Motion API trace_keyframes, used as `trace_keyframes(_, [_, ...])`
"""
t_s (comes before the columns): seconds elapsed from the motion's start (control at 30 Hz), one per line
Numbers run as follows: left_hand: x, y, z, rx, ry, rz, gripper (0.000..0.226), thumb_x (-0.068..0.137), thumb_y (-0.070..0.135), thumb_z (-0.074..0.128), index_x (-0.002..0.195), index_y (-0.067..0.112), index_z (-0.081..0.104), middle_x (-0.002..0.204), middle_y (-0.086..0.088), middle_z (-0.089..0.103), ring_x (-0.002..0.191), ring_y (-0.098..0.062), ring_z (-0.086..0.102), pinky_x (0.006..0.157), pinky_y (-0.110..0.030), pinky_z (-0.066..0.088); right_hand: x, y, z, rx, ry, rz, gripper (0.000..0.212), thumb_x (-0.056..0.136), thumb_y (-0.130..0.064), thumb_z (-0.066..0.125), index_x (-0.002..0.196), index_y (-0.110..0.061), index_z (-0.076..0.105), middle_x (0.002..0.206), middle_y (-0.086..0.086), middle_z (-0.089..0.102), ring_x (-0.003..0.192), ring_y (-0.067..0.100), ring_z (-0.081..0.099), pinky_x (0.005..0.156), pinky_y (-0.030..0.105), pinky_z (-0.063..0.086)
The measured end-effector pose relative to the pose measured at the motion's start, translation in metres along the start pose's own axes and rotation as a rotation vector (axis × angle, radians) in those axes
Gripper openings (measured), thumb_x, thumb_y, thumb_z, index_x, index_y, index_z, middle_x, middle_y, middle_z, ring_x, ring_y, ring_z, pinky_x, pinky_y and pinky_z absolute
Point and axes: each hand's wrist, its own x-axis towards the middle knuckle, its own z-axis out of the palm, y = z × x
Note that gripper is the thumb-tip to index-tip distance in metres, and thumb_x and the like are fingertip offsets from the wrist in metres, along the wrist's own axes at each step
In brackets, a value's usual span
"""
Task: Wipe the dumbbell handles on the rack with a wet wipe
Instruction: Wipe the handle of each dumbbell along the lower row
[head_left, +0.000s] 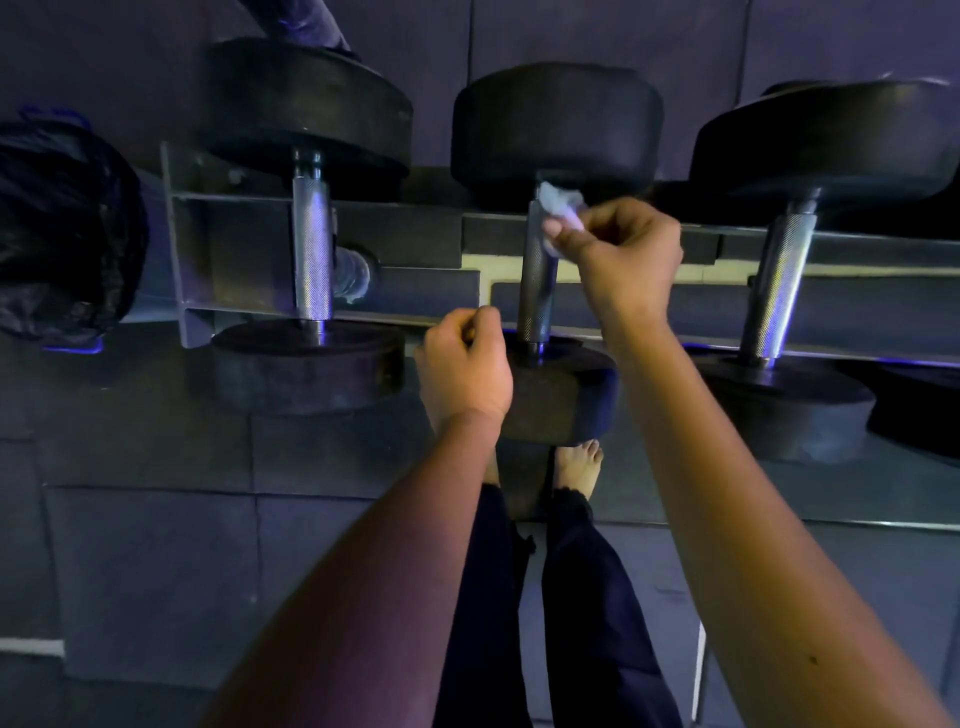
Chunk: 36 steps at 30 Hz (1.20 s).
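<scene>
Three black dumbbells lie across a metal rack (426, 244), each with a knurled steel handle. My right hand (618, 249) pinches a crumpled white wet wipe (558, 200) against the far end of the middle handle (537, 291). The left handle (311, 249) and the right handle (776, 280) are untouched. My left hand (462, 364) hovers in a loose fist beside the near end of the middle handle, above that dumbbell's near head (561, 395); it holds nothing that I can see.
A dark crumpled bag (62, 228) sits at the far left beside the rack's end. Below the rack are dark floor tiles (156, 561), my bare foot (579, 467) and dark trouser legs. A wall stands behind the dumbbells.
</scene>
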Motion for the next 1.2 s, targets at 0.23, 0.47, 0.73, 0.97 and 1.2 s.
trace_keyframes(0.23, [0.001,0.002,0.001,0.013,0.033,-0.009,0.040,0.073,0.038,0.044,0.073,0.006,0.069,0.074,-0.011,0.068,0.074,-0.021,0.061,0.059,-0.022,0.039,-0.043,0.029,-0.020,-0.242,-0.222,0.055,0.025,0.070,-0.025,0.086,0.074,-0.007,0.070,0.074,0.001,0.071,0.072,0.012,0.067,0.068,0.024,0.055])
trace_keyframes(0.47, [-0.002,0.003,-0.001,0.027,0.019,-0.021,0.027,0.089,0.019,0.052,0.074,0.004,0.069,0.074,-0.009,0.066,0.062,-0.003,0.053,0.052,-0.009,0.035,-0.038,0.016,-0.009,-0.168,-0.110,-0.098,0.010,0.076,-0.014,0.080,0.078,-0.018,0.071,0.077,-0.003,0.068,0.068,-0.002,0.061,0.063,0.018,0.054])
trace_keyframes(0.73, [-0.001,0.001,-0.001,0.061,0.025,-0.014,0.034,0.084,0.031,0.048,0.074,0.007,0.069,0.075,-0.010,0.067,0.071,-0.023,0.058,0.062,-0.030,0.043,-0.001,-0.014,0.019,-0.063,0.150,-0.098,0.013,0.069,-0.022,0.082,0.074,-0.016,0.072,0.066,-0.009,0.063,0.061,0.002,0.054,0.062,0.017,0.045])
trace_keyframes(0.97, [-0.001,0.002,-0.002,0.073,0.008,0.005,0.027,0.090,0.018,0.051,0.076,0.004,0.070,0.070,-0.008,0.065,0.056,-0.004,0.049,0.050,-0.009,0.035,0.004,-0.014,0.014,-0.065,0.157,-0.049,0.017,0.071,-0.019,0.080,0.064,-0.012,0.067,0.056,-0.007,0.060,0.050,0.001,0.050,0.060,0.022,0.049])
trace_keyframes(1.2, [-0.001,0.002,-0.002,0.077,-0.008,0.005,0.027,0.092,0.018,0.050,0.078,0.006,0.070,0.075,-0.007,0.065,0.058,-0.001,0.051,0.052,-0.005,0.036,0.000,-0.012,0.012,-0.074,0.088,-0.056,0.020,0.073,-0.025,0.083,0.066,-0.015,0.067,0.061,-0.004,0.064,0.054,0.004,0.054,0.061,0.020,0.050])
